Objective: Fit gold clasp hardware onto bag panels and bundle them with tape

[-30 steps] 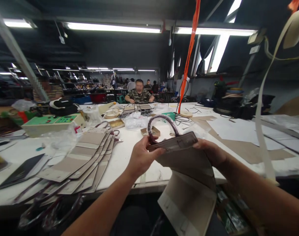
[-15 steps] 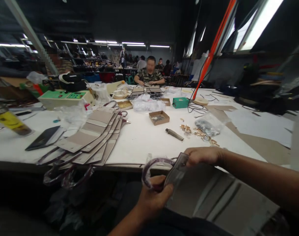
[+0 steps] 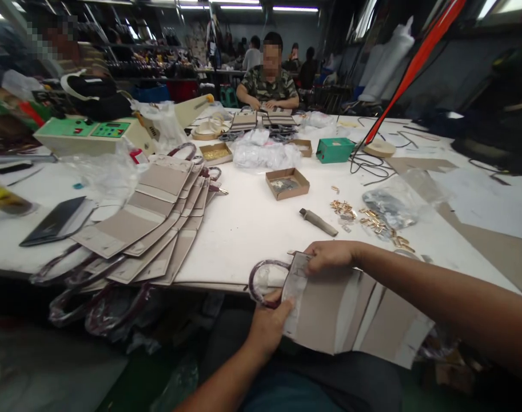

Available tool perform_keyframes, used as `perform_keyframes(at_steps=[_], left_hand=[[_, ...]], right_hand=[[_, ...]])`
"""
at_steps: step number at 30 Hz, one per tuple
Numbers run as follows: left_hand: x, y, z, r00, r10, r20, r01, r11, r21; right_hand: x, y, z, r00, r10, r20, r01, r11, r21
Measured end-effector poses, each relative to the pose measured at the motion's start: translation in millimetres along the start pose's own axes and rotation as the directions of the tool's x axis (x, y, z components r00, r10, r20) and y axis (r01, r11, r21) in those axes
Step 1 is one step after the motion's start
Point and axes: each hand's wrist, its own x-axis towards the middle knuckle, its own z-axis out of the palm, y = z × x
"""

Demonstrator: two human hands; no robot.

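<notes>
A beige bag panel (image 3: 321, 309) with a plastic-wrapped dark red handle (image 3: 254, 280) lies over my lap at the table's front edge. My left hand (image 3: 269, 323) is closed on its left end, thumb on top, beside the handle. At the panel's upper edge, my right hand (image 3: 331, 256) pinches the corner. Further left, a fanned stack of similar panels (image 3: 153, 200) rests on the white table, its wrapped handles hanging over the edge. Gold metal pieces (image 3: 374, 220) and a grey-handled tool (image 3: 318, 222) lie beyond my right hand.
A small cardboard box (image 3: 287, 184) of metal parts, a green box (image 3: 334, 150) and a clear bag (image 3: 389, 207) are on the table. A green-topped machine (image 3: 93, 134) stands at the left. Across the table sits a person in camouflage (image 3: 269, 86).
The view has tilted downward. The panel in my hands now lies flatter, its inner face turned up and more visible. Both hands still hold it.
</notes>
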Motion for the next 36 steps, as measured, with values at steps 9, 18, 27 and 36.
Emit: perform_keyframes(at_steps=[9, 18, 27, 36], left_hand=[[6.8, -0.3, 14.6, 0.986, -0.144, -0.088, 0.126, 0.976, -0.180], [-10.8, -0.6, 22.7, 0.961, -0.261, -0.085, 0.236, 0.944, -0.232], [-29.4, -2.4, 25.8, 0.934, -0.338, -0.120, 0.290, 0.908, -0.303], [-18.2, -18.1, 26.1, 0.932, -0.309, -0.188, 0.235, 0.912, -0.336]], right_hand=[[16.1, 11.6, -21.4, 0.989, -0.026, -0.144, -0.017, 0.957, -0.289], [2.6, 28.8, -6.4, 0.981, -0.123, -0.151, 0.079, 0.960, -0.267], [4.6, 22.4, 10.1, 0.980, -0.104, -0.169, 0.040, 0.936, -0.349], [-1.8, 37.2, 50.8, 0.676, -0.476, -0.562, -0.143, 0.664, -0.734]])
